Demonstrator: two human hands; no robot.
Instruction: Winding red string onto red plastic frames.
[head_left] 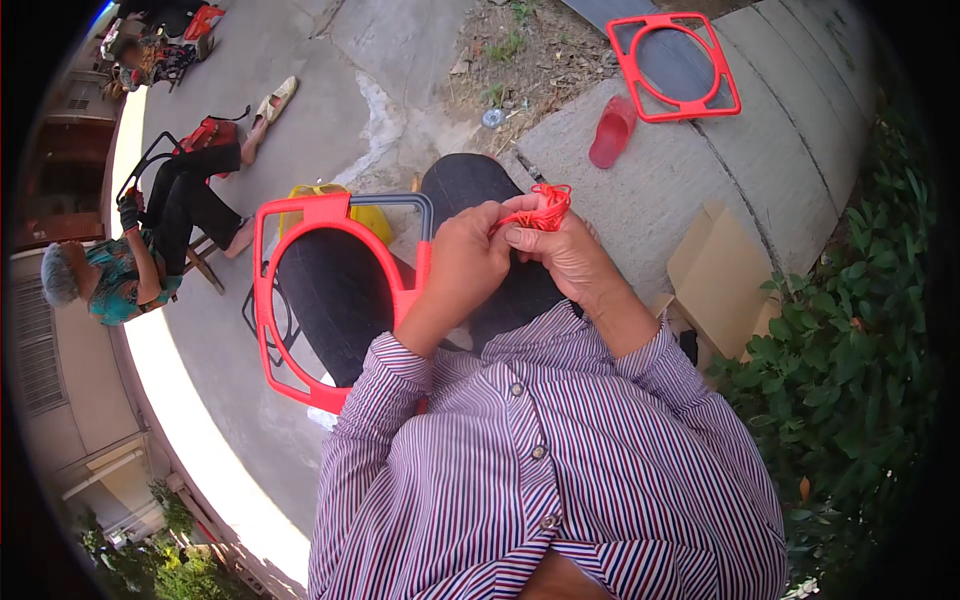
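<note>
A loosely looped bundle of red cord [548, 208] is gripped between my two hands, above my right knee. My right hand [572, 258] closes around the bundle with the thumb toward my left. Pinching at the cord's left side, my left hand [468, 255] has its fingertips partly hidden. A squarish frame with a round inner ring [262, 312] lies across my left thigh, next to my left forearm. Red covering wraps most of it, while its upper right corner [405, 200] shows bare grey.
Ahead on the right, a similar red frame [688, 108] lies near a red clog [612, 132]. An open cardboard box [715, 265] stands by leafy bushes [850, 370]. Behind my knees is a yellow bag [372, 222]. A person [130, 265] sits at the left, holding a dark frame.
</note>
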